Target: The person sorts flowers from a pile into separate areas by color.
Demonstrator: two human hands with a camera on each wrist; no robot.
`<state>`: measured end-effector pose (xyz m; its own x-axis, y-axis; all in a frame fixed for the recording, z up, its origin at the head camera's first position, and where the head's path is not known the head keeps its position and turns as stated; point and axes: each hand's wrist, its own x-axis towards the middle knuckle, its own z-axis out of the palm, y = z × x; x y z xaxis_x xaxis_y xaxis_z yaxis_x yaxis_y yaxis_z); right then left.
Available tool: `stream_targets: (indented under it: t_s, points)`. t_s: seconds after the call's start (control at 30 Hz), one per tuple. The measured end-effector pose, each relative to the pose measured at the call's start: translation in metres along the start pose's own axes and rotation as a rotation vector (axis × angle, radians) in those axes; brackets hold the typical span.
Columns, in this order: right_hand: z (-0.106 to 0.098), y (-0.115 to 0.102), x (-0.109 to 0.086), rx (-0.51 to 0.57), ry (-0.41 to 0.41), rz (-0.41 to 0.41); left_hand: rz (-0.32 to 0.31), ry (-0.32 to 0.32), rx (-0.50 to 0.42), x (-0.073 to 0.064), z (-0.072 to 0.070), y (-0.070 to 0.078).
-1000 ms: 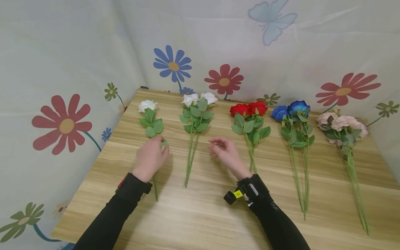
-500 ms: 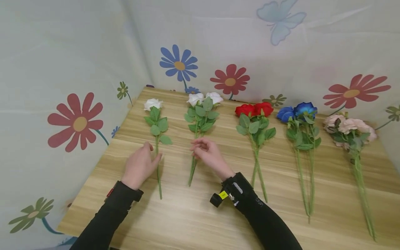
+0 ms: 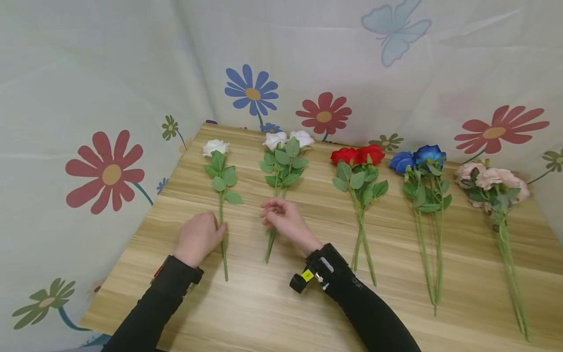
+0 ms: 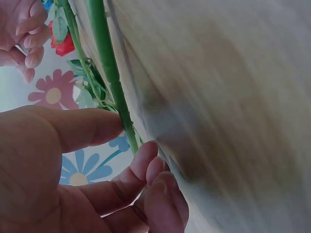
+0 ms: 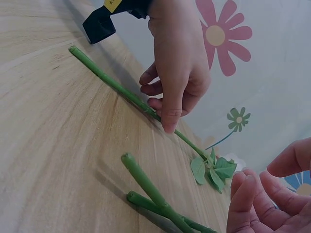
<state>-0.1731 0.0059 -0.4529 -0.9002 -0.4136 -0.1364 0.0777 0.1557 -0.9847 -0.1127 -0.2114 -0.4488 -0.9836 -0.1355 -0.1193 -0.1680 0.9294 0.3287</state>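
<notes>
A single white rose [image 3: 215, 147] lies at the left of the table, its green stem [image 4: 103, 46] running toward the front. My left hand [image 3: 197, 238] is at the middle of that stem, with the stem between thumb and curled fingers in the left wrist view. To its right lies a pair of white roses [image 3: 288, 140] with crossed stems [image 5: 150, 189]. Over these stems my right hand [image 3: 288, 221] hovers, fingers loosely bent and holding nothing. Part of the pair's stems is hidden behind it.
On the wooden table [image 3: 264, 318], red roses [image 3: 357, 155], blue roses [image 3: 418, 157] and a pale pink bunch [image 3: 492, 180] lie in a row to the right. A printed cloth [image 3: 145, 58] hangs along the left and back edges.
My left hand has drawn back down the single rose's stem, its fingers now curled in more. My right hand has moved left, over the white pair's stems. The view has shifted slightly.
</notes>
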Motion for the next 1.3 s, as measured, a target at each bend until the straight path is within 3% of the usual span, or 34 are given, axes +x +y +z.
stream_targets:
  t_s: [0.2,0.37,0.53,0.63,0.8,0.97,1.3]
  points:
    - [0.000,-0.001,-0.002,0.000,0.002,-0.006,0.026,0.020,-0.019,0.002,-0.002,0.001]
    - [-0.004,-0.003,-0.006,0.016,0.006,0.022,0.049,0.017,-0.150,0.007,-0.012,-0.002]
    - [-0.010,-0.003,-0.008,0.005,0.016,0.028,0.021,-0.102,-0.418,0.016,-0.020,-0.009]
    - [-0.013,-0.001,-0.009,-0.002,0.009,0.025,-0.011,-0.169,-0.507,0.018,-0.020,-0.014]
    - [-0.019,0.002,-0.009,-0.003,0.003,0.022,-0.032,-0.187,-0.532,0.018,-0.016,-0.020]
    - [-0.030,0.007,-0.011,-0.009,0.008,0.020,-0.013,-0.193,-0.558,0.017,-0.013,-0.023]
    - [-0.056,0.009,-0.017,-0.074,0.087,-0.006,0.012,-0.177,-0.494,0.015,-0.013,-0.026]
